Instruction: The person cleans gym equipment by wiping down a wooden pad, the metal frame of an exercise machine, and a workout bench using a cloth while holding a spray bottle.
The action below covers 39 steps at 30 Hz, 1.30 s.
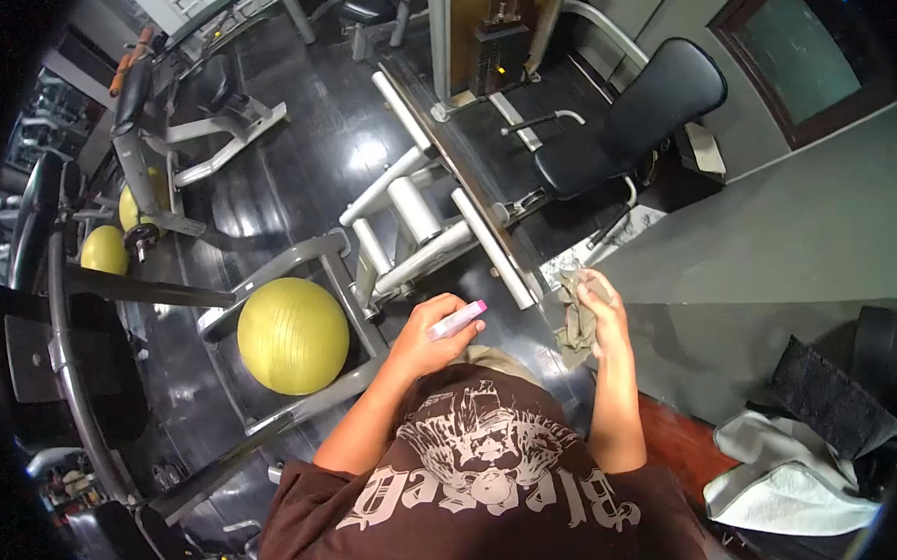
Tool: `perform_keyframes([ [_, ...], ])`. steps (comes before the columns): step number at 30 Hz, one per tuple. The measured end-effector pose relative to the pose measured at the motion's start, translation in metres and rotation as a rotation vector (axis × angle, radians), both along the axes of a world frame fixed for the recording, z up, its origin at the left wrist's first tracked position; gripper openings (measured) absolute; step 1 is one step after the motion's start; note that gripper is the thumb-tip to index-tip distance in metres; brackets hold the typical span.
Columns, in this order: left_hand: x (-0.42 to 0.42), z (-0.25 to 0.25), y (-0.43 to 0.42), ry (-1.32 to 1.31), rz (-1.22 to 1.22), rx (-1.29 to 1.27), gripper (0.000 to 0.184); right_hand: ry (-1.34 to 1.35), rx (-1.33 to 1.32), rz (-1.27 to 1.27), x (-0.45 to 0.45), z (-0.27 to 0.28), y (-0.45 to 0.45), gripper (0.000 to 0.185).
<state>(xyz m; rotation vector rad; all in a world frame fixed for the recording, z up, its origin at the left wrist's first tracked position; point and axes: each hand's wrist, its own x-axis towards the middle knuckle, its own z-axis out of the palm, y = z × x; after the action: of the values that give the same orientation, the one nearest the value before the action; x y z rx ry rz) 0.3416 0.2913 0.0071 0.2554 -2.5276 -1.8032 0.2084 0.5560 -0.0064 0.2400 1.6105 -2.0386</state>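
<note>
My left hand (pixel 428 341) is closed around a small, pale pinkish bottle (pixel 455 322) with a bright pink cap, which points up and to the right in front of my shirt. My fingers cover part of the bottle. A crumpled grey-green cloth (pixel 575 326) hangs from my right hand (pixel 607 315), with the fingers wrapped round its upper part. The two hands are apart, and just beyond them stands a gym machine's white metal frame (pixel 440 242).
A yellow exercise ball (pixel 294 335) rests within a grey frame at left. A black padded seat (pixel 584 158) stands ahead at right, beside a grey wall (pixel 790 255). White towels (pixel 784 495) lie at lower right. More machines stand at far left.
</note>
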Motion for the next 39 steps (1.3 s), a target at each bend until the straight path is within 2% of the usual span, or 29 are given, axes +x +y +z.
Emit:
perform_keyframes([
  [6, -0.014, -0.002, 0.015, -0.038, -0.069, -0.042, 0.026, 0.14, 0.046, 0.074, 0.031, -0.005, 0.013, 0.025],
  [10, -0.018, -0.007, 0.015, -0.023, -0.122, -0.1, 0.027, 0.332, 0.27, 0.03, 0.05, -0.004, 0.01, 0.022],
  [14, -0.022, -0.008, 0.013, -0.036, -0.126, -0.102, 0.027, 0.418, 0.567, -0.001, 0.074, 0.003, -0.001, 0.029],
  [15, -0.022, -0.01, 0.011, -0.026, -0.139, -0.095, 0.027, 0.4, 0.546, -0.015, 0.08, 0.004, -0.007, 0.031],
  [19, -0.022, -0.01, -0.005, 0.007, -0.174, -0.083, 0.026, 0.685, 0.698, -0.082, 0.1, -0.012, -0.034, 0.03],
  [22, -0.022, -0.005, -0.019, 0.03, -0.192, -0.03, 0.025, 0.67, 0.825, -0.123, 0.112, -0.006, -0.058, 0.031],
  [27, -0.022, 0.005, -0.059, -0.025, -0.242, 0.048, 0.023, 0.789, 0.922, -0.341, 0.114, -0.017, -0.089, 0.025],
  [31, -0.025, 0.005, -0.093, 0.049, -0.303, -0.004, 0.022, 0.81, 1.016, -0.385, 0.107, -0.027, -0.11, 0.024],
  [34, -0.025, 0.009, -0.115, 0.008, -0.31, -0.01, 0.021, 0.79, 1.121, -0.461, 0.099, -0.033, -0.122, 0.025],
  [35, -0.025, 0.007, -0.122, 0.011, -0.302, -0.038, 0.021, 0.529, 1.128, -0.484, 0.101, -0.031, -0.125, 0.027],
  [39, -0.028, 0.004, -0.146, -0.086, -0.3, 0.045, 0.02, 0.47, 1.206, -0.505, 0.1, -0.042, -0.132, 0.031],
])
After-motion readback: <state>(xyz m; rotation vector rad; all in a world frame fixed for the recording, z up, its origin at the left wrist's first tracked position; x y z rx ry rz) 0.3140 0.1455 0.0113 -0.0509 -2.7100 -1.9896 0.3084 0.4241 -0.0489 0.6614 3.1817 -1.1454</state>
